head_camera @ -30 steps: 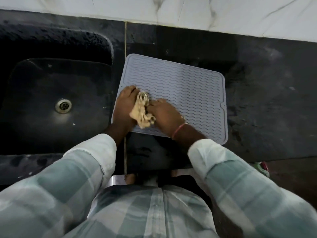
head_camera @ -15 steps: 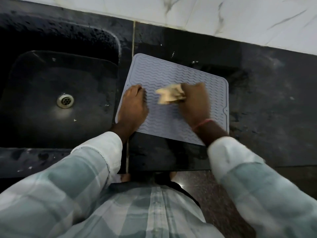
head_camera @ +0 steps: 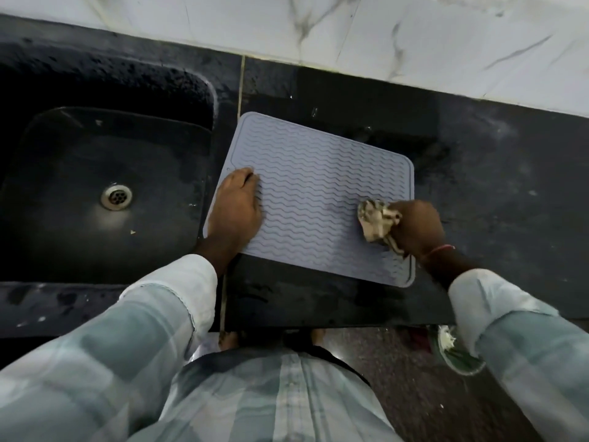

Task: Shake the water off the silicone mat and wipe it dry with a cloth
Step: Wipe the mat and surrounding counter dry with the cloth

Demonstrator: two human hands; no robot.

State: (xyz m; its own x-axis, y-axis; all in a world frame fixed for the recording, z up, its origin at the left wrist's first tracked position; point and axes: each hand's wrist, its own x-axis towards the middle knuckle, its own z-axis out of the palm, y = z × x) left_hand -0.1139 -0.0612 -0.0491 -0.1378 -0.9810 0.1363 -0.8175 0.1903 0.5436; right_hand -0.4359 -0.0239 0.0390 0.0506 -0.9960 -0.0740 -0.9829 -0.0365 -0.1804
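Mat (head_camera: 312,199), grey with wavy ridges, lies flat on the dark tabletop (head_camera: 510,186), just right of the sink (head_camera: 63,202) and a little askew to the tabletop's front edge. The black sink is sunk into the stone at far left, with its metal drain (head_camera: 116,196) near the middle of the basin. The left hand (head_camera: 236,208) rests palm down on the mat's left edge. Its fingers (head_camera: 247,177) are straight and close together, pressing on the ridges and gripping nothing. Near the mat's right edge a crumpled beige cloth (head_camera: 377,224) touches the surface. The right hand (head_camera: 417,228) grips it, fingers (head_camera: 406,207) curled tight round the bunched fabric, and the hand reaches partly past the mat's right border. A reddish band (head_camera: 441,249) sits on that wrist. Both arms wear pale checked sleeves (head_camera: 159,314). White marbled wall tiles (head_camera: 350,27) run along the back of the tabletop. On the floor (head_camera: 398,371) at lower right lies a green and white thing (head_camera: 455,355), too blurred to identify.
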